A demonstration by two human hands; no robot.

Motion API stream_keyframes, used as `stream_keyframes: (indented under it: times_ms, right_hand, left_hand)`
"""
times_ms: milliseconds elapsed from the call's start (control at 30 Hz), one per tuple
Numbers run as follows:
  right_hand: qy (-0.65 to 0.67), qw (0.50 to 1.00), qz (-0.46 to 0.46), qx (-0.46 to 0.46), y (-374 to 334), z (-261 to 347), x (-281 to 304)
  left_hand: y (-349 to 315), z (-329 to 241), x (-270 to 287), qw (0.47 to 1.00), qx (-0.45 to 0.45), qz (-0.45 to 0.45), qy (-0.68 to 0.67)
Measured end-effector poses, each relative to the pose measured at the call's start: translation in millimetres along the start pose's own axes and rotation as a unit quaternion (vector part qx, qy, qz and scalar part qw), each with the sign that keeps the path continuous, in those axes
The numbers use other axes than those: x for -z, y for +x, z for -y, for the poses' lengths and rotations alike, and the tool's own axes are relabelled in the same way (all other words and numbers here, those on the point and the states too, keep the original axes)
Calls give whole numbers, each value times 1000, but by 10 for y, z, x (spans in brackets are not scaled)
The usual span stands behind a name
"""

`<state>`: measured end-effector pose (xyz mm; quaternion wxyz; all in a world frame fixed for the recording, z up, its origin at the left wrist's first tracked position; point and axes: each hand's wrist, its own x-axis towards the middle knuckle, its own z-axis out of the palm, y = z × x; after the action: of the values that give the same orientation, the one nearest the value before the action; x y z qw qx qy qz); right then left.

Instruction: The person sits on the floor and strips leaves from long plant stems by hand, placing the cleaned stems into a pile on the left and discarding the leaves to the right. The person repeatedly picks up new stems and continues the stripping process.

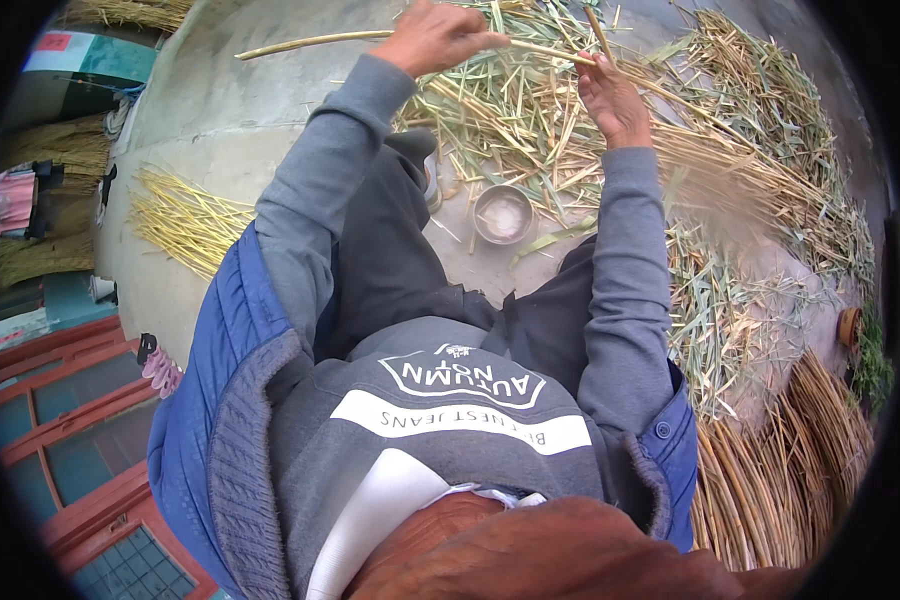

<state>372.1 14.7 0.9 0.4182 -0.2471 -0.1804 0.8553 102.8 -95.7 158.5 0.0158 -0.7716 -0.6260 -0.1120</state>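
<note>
A long, thin pale stalk (310,43), reed-like, stretches sideways across the top of the view. My left hand (435,38) is closed around it, with its left end sticking out well past the wrist. Further right, my right hand (613,100) pinches the same stalk near its other end. A short brown stick (598,32) rises just above the right fingertips; whether they hold it too I cannot tell. Loose stalks and stripped leaves (530,130) lie under both hands. Between my feet stands a round metal bowl (480,230) with something whitish in it.
Yellow peeled stalks (185,215) lie on the concrete at my left. A long stalk bundle (720,165) and leafy heaps (760,80) spread at the right, with brown stalks (770,470) nearer me. Pink shoes (160,372) stand beside a red-framed door (70,440).
</note>
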Motion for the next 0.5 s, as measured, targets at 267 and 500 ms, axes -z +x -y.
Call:
stream_keyframes:
  times_ms: [267, 500]
  right_hand:
    - [52, 997, 26, 47, -1, 4, -19]
    - [20, 998, 45, 33, 6, 9, 23]
  left_hand:
    - [94, 17, -167, 953, 91, 60, -283]
    - [261, 351, -221, 823, 198, -44, -530]
